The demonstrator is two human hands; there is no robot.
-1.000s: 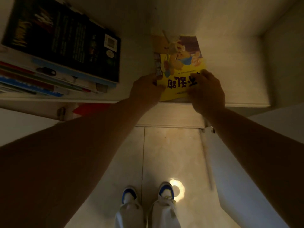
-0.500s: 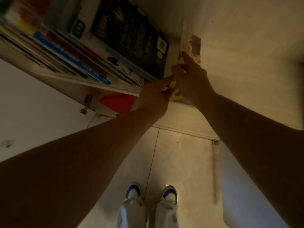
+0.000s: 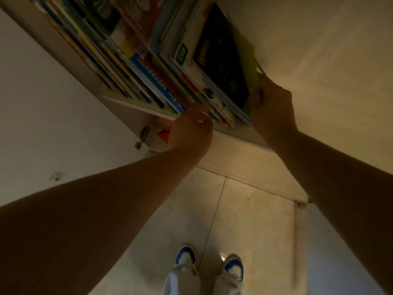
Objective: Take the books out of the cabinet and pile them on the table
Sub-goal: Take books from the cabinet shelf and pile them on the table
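A row of leaning books (image 3: 148, 67) fills the left part of the cabinet shelf (image 3: 136, 105), and a black-covered book (image 3: 221, 58) faces out at its right end. Standing on edge against that black cover is a thin yellow book (image 3: 251, 64), seen only as a narrow blurred strip. My right hand (image 3: 274, 109) grips the yellow book's lower corner, thumb on its near side. My left hand (image 3: 191, 130) is at the front of the row, with loosely bent fingers touching the books' lower edges. The table is out of view.
The white cabinet door (image 3: 42, 99) stands open on the left with a hinge (image 3: 144, 135) at its base. A red thing (image 3: 163, 136) shows under the shelf. To the right of the books the shelf (image 3: 319, 71) is bare. My shoes (image 3: 185, 256) stand on the tiled floor.
The yellow book went from lying flat on the shelf to standing against the black book. My left hand let go of it and moved left to the row's front. My view turned left.
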